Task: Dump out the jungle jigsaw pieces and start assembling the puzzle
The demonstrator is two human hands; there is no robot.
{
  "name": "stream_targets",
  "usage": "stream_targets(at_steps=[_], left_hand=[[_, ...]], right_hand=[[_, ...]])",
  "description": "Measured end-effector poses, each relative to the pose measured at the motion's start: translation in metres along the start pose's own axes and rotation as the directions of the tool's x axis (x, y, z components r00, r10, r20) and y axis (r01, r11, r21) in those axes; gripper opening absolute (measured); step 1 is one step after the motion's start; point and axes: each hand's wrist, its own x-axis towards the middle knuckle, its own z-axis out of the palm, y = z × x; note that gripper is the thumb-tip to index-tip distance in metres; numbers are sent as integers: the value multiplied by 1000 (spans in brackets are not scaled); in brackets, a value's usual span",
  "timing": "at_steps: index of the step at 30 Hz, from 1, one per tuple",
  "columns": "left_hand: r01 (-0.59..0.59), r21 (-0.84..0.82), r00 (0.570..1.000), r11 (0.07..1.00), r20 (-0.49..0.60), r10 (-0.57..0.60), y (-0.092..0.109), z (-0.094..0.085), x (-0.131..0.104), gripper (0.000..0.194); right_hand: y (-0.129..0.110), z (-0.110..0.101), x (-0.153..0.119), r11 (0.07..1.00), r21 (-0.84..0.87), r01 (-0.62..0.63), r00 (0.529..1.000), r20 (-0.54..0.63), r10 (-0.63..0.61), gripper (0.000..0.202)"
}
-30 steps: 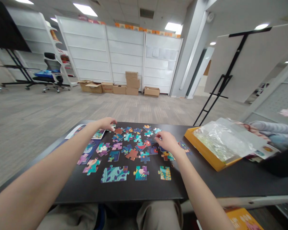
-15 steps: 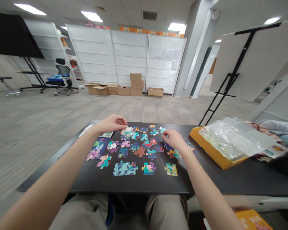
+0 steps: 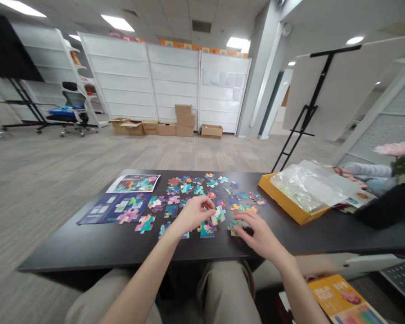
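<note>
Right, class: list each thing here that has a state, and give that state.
Left hand: pinching a puzzle piece.
Right hand: fingers on a piece flat on the table.
Loose pieces: scattered, unjoined.
Yellow box: open, plastic bag on it.

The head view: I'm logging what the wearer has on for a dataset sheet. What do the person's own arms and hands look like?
Both forearms are bare as far as the picture shows, with no sleeves visible. The left hand and right hand wear no gloves, and no rings, watch or bracelet can be made out. The fingers are uncovered. Khaki trousers cover the lap below.
</note>
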Motion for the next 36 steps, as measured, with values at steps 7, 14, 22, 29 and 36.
stream_targets(at_steps=[7,14,22,29,36], left_hand=[[-27,259,996,965,-80,49,3,21,-3,10],[-14,541,999,841,-25,33,15,33,-6,10],[-171,613,977,772,206,53,25,14,-17,22],[-263,594,949,760,302,92,7,5,-23,56],[-324,554,938,767,292,185,1,17,-29,44]], right_hand=[[3,5,-23,1000,-29,1,1000,12,-1,20],[8,3,-23,997,43,-60,998,-8,60,22],[13,-6,-24,992,85,-96,995,23,95,23],[17,-6,-23,988,144,-63,998,26,60,24],[18,-4,-19,988,149,-35,999,25,31,24]])
